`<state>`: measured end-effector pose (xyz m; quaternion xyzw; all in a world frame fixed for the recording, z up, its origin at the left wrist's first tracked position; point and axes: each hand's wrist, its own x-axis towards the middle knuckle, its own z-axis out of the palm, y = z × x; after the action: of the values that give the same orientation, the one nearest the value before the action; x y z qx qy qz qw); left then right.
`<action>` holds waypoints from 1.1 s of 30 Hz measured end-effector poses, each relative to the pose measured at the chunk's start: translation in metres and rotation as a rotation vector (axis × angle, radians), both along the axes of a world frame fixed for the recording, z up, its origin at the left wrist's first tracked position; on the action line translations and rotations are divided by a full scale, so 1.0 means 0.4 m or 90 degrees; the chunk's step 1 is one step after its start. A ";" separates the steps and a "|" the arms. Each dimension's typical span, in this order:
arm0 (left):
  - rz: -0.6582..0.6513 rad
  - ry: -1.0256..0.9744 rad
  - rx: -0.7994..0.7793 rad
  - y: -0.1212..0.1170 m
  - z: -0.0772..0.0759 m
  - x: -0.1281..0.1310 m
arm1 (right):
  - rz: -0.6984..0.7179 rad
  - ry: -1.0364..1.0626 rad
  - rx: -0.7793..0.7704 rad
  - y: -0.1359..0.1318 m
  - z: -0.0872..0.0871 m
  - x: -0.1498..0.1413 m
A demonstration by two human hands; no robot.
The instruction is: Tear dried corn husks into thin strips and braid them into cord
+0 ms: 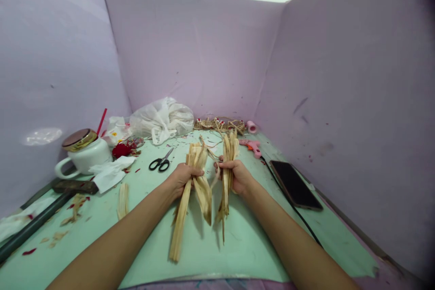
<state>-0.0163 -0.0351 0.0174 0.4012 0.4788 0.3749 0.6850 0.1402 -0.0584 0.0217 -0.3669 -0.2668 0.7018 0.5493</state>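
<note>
My left hand [182, 178] is closed around a bundle of dry, straw-coloured corn husks [204, 192], whose long strips hang down over the table. In my right hand [239, 176] is a second, narrower husk bundle [230, 149], gripped between thumb and fingers. The two bundles stand upright side by side with a small gap between them. A thin pale strip [216, 174] curls in that gap by my right fingertips. Fingers on the far side of both bundles are partly hidden.
Left are scissors [161, 163], a white mug [87, 157], a hammer [76, 186], tissue [112, 173], red yarn [122, 149] and a loose husk strip [123, 200]. Behind lie a plastic bag [163, 120] and braided cord [217, 124]. Right are a pink glue gun [253, 146] and phone [295, 186]. Purple panels [193, 54] enclose the table.
</note>
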 end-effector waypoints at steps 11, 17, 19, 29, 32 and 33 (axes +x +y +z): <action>-0.015 0.044 0.003 0.011 0.005 -0.015 | 0.075 0.174 0.147 -0.007 0.045 0.101; -0.001 0.051 -0.014 0.024 0.001 -0.021 | 0.141 0.284 0.232 -0.014 0.049 0.141; 0.022 0.032 -0.027 0.033 -0.001 -0.028 | 0.137 0.331 0.250 -0.012 0.048 0.159; -0.016 -0.001 -0.058 0.016 0.018 -0.028 | 0.106 0.146 0.044 0.009 0.009 0.066; -0.016 0.002 -0.048 0.006 0.015 -0.019 | 0.086 0.098 0.012 -0.002 0.000 0.019; -0.017 0.004 -0.040 0.004 0.013 -0.016 | 0.079 0.074 0.005 -0.004 -0.004 0.007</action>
<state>-0.0227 -0.0335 0.0226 0.3870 0.4870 0.3491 0.7008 0.1432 -0.0600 0.0200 -0.3058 -0.2595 0.7535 0.5210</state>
